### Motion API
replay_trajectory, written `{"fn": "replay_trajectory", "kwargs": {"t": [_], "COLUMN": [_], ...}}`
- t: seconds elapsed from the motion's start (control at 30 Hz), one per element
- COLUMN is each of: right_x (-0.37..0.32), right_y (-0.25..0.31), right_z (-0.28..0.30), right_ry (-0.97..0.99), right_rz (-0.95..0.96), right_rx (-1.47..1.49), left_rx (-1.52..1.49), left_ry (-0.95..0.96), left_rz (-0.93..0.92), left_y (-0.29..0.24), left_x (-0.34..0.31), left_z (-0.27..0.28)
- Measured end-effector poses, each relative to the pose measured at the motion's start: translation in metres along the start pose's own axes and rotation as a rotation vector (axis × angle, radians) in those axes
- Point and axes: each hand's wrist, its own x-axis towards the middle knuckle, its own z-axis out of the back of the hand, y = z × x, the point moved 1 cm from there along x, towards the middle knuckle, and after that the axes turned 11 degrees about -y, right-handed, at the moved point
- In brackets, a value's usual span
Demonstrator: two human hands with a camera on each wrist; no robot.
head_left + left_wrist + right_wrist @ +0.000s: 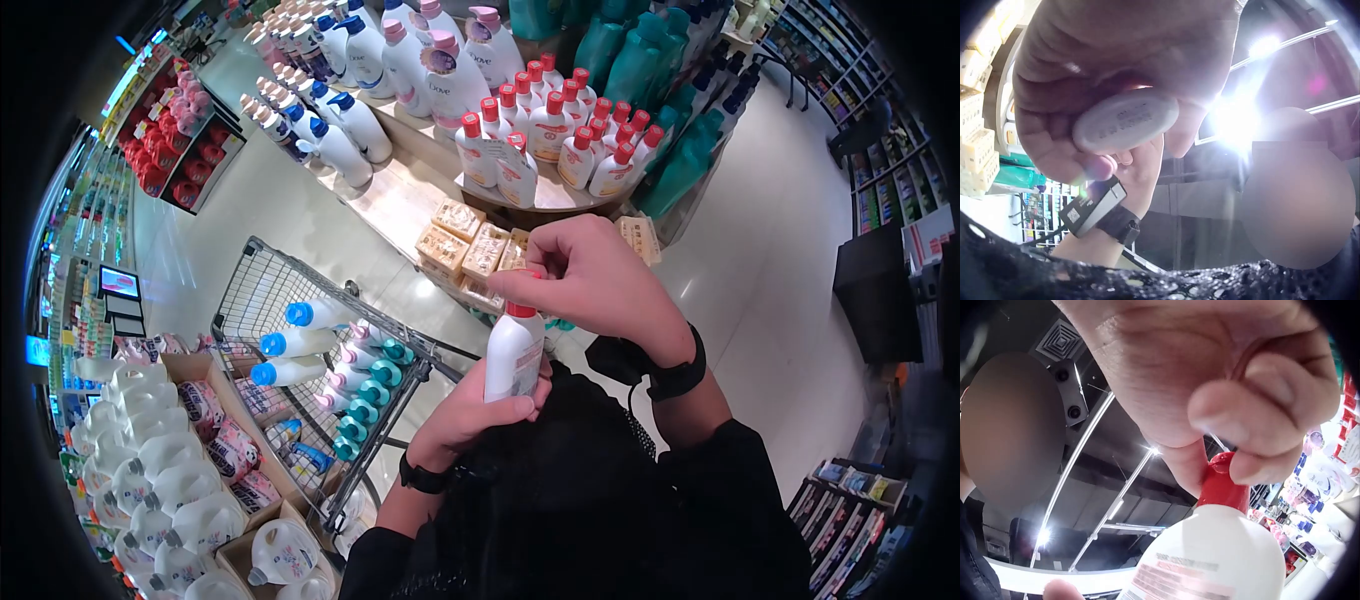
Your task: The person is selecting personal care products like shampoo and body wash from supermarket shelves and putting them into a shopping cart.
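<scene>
A white bottle (512,355) with a red cap (1225,490) stands roughly upright in front of my body. Its lower part is in the grip of my left hand (462,412), fingers wrapped behind it and thumb across the front. From below, the left wrist view shows the oval bottle base (1125,119) framed by the palm and fingers. My right hand (612,285) is over the top and pinches the red cap between thumb and fingers. Small print shows on the label, too blurred to read.
Similar red-capped bottles (550,130) crowd the display ahead, beside green bottles (635,65) and pump bottles (450,85). Wrapped soap packs (485,250) are stacked just beyond my hands. A shopping cart (285,270) stands at left, near white jugs (170,455).
</scene>
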Motion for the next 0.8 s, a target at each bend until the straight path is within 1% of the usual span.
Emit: {"fn": "replay_trajectory", "kwargs": {"t": [0.07, 0.1, 0.13, 0.17, 0.2, 0.23, 0.27, 0.33, 0.4, 0.43, 0.47, 0.53, 0.6, 0.63, 0.67, 0.7, 0.73, 0.8], "right_x": [-0.004, -0.006, -0.008, -0.009, -0.011, -0.014, -0.017, -0.02, -0.021, -0.018, -0.012, 0.008, 0.032, 0.041, 0.043, 0.041, 0.036, 0.034], "right_y": [-0.006, 0.0, 0.009, 0.014, 0.016, 0.014, 0.008, -0.012, -0.033, -0.043, -0.043, -0.048, -0.072, -0.086, -0.092, -0.094, -0.097, -0.107], "right_z": [0.007, 0.013, 0.021, 0.027, 0.031, 0.032, 0.034, 0.036, 0.044, 0.048, 0.055, 0.071, 0.08, 0.083, 0.086, 0.089, 0.092, 0.095], "right_ry": [0.029, 0.053, 0.077, 0.126, 0.126, 0.121, 0.117, 0.146, 0.109, 0.038, 0.008, -0.057, -0.084, -0.151, -0.219, -0.249, -0.254, -0.23], "right_rz": [0.013, -0.039, -0.092, -0.118, -0.113, -0.09, -0.067, -0.064, -0.086, -0.03, -0.05, 0.123, 0.183, 0.267, 0.351, 0.352, 0.367, 0.347], "right_rx": [0.025, 0.072, 0.118, 0.144, 0.135, 0.143, 0.151, 0.146, 0.062, 0.024, 0.024, -0.207, -0.263, -0.288, -0.312, -0.316, -0.314, -0.438], "left_rx": [0.132, 0.204, 0.2, 0.451, 0.701, 0.779, 0.773, 0.936, 0.916, 1.038, 1.161, 1.174, 1.259, 1.263, 1.262, 1.26, 1.263, 1.254], "left_ry": [-0.101, -0.177, -0.173, -0.314, -0.457, -0.509, -0.508, -0.589, -0.619, -0.65, -0.681, -0.725, -0.835, -0.843, -0.913, -0.982, -0.99, -1.031], "left_rz": [-0.064, -0.1, -0.109, -0.198, -0.287, -0.348, -0.357, -0.401, -0.4, -0.454, -0.506, -0.508, -0.519, -0.533, -0.486, -0.439, -0.453, -0.514], "left_y": [0.0, -0.007, -0.014, -0.021, -0.027, -0.028, -0.024, -0.001, 0.022, 0.026, 0.027, 0.03, 0.044, 0.05, 0.056, 0.065, 0.076, 0.095], "left_x": [0.005, 0.002, 0.0, -0.003, -0.005, -0.002, 0.003, 0.018, 0.031, 0.033, 0.032, 0.026, 0.016, 0.005, -0.008, -0.022, -0.034, -0.05], "left_z": [0.002, -0.002, -0.008, -0.015, -0.022, -0.025, -0.027, -0.023, -0.013, -0.009, -0.005, 0.011, 0.031, 0.034, 0.034, 0.033, 0.033, 0.037]}}
